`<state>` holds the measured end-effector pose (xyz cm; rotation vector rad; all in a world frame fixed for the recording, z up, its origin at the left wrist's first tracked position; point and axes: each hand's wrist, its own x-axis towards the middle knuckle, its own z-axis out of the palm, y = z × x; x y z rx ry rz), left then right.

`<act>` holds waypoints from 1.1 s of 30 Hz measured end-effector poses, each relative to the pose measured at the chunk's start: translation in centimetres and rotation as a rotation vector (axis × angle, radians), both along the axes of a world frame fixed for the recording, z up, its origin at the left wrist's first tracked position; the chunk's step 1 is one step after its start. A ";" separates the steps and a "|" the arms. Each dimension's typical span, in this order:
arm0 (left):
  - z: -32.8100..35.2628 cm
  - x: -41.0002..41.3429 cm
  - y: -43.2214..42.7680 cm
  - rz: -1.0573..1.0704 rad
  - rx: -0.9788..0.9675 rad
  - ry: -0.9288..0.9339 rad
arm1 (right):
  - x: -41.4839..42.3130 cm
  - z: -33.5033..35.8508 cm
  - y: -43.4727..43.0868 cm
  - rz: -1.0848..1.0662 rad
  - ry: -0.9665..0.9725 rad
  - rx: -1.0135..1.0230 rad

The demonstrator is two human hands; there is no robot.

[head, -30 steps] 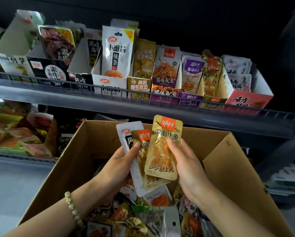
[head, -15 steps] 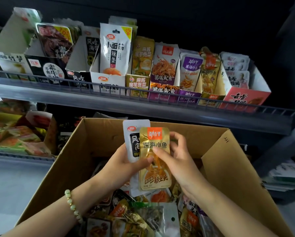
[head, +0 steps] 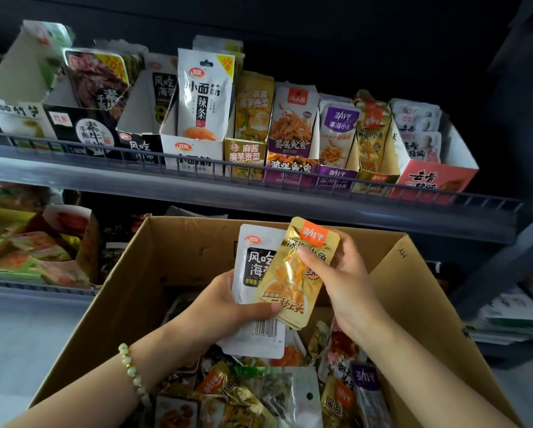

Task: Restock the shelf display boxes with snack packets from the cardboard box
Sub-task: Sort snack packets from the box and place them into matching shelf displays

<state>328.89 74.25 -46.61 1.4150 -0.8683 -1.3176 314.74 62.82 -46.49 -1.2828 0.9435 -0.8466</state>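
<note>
Since half a second ago the gold packet (head: 293,273) has tipped to the right, and its top now leans away from the white packet (head: 252,261) it had covered squarely. I see my right hand (head: 348,285) pinching the gold packet's upper half, thumb on its face. My left hand (head: 228,307) grips the lower ends of both packets. The hands sit close together above the open cardboard box (head: 172,251), which holds loose packets, below the shelf display boxes (head: 243,156).

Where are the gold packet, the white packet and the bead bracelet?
gold packet (head: 290,282): head view, its shiny middle.
white packet (head: 255,261): head view, its black label.
bead bracelet (head: 131,372): head view, one pale bead.
</note>
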 end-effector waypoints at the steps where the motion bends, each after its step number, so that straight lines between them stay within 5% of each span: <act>1: 0.1 0.1 0.0 0.000 -0.003 0.014 | 0.0 0.2 -0.3 0.035 -0.002 0.044; 10: 1.8 1.2 -0.2 0.024 -0.156 0.191 | -1.5 0.9 -2.5 0.464 -0.268 0.504; 19: 3.1 0.6 -1.4 0.047 -0.095 0.008 | -1.9 2.6 -2.2 0.198 -0.181 0.234; 27: 8.1 -0.6 -4.7 -0.015 -0.166 0.114 | -5.0 7.4 -4.7 0.291 -0.287 0.323; 33: 9.2 -1.9 -9.4 0.048 -0.089 0.053 | -7.6 10.4 -8.7 0.146 -0.155 -0.016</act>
